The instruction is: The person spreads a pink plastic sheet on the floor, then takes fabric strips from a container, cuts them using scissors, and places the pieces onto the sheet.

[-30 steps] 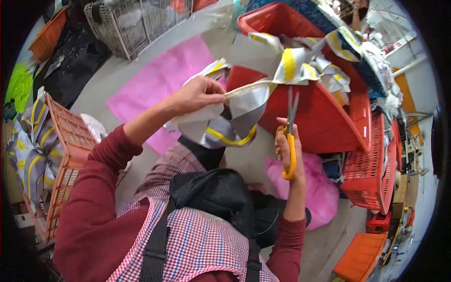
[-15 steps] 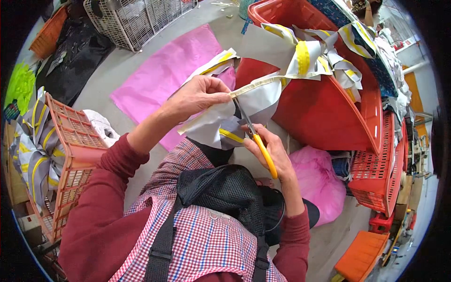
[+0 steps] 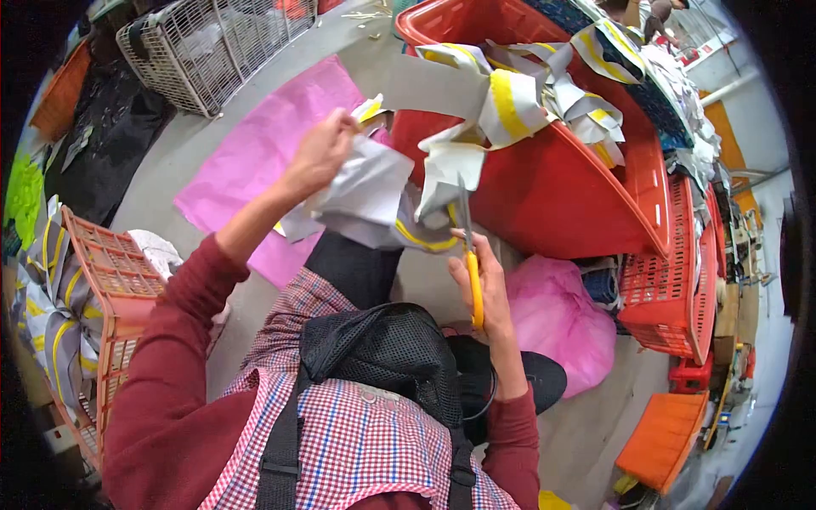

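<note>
Head view gives me the right hand [image 3: 487, 280], with its fingers closed around the yellow-handled metal scissors [image 3: 476, 293]. Their long axis points forward, away from the palm, and the blade tips overlap in view the loose end of the white-and-grey fabric strip with yellow stripes [image 3: 512, 106]. This strip lies ahead of the right hand and hangs from the large red plastic tub [image 3: 561, 200]; the right hand is nearer to its end than the left hand [image 3: 321, 157]. The left hand is blurred beside the grey-white fabric piece [image 3: 371, 185], so I cannot tell if it grips it. Beyond the left hand, the pink sheet [image 3: 246, 157] lies on the floor.
</note>
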`<action>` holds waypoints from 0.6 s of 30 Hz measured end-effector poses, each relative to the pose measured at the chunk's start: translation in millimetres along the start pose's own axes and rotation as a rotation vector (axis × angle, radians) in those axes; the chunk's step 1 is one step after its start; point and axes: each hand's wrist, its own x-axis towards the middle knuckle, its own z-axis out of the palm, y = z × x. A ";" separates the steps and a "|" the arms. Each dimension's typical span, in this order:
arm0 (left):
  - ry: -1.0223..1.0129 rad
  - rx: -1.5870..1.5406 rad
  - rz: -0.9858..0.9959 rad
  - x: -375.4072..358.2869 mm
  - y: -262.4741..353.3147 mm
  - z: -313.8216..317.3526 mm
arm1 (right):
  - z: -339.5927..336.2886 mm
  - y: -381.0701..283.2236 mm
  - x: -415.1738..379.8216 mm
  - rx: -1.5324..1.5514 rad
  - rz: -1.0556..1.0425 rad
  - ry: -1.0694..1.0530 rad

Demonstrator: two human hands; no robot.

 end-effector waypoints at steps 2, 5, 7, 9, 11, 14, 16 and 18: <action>0.011 0.076 0.409 18.4 14.3 42.0 | -11.4 16.3 -15.8 -0.001 -0.027 0.034; -0.036 0.186 0.409 50.7 33.6 129.0 | -21.6 29.5 -37.3 0.218 0.188 0.093; -0.063 0.221 0.316 65.8 50.5 168.9 | -26.5 38.5 -47.9 0.206 0.181 0.125; -0.082 0.247 0.262 78.5 48.4 199.2 | -30.3 43.6 -57.2 0.198 0.176 0.162; -0.067 0.238 0.259 81.4 38.9 211.7 | -35.1 44.9 -63.1 0.182 0.161 0.188; -0.035 0.162 0.338 69.0 30.0 200.3 | -42.9 44.5 -65.2 0.185 0.192 0.174; -0.113 0.068 0.370 34.5 40.1 157.5 | -44.8 39.8 -61.3 0.154 0.144 0.150; -0.276 -0.094 0.308 -3.7 49.2 106.8 | -43.7 28.8 -56.9 0.128 0.101 0.116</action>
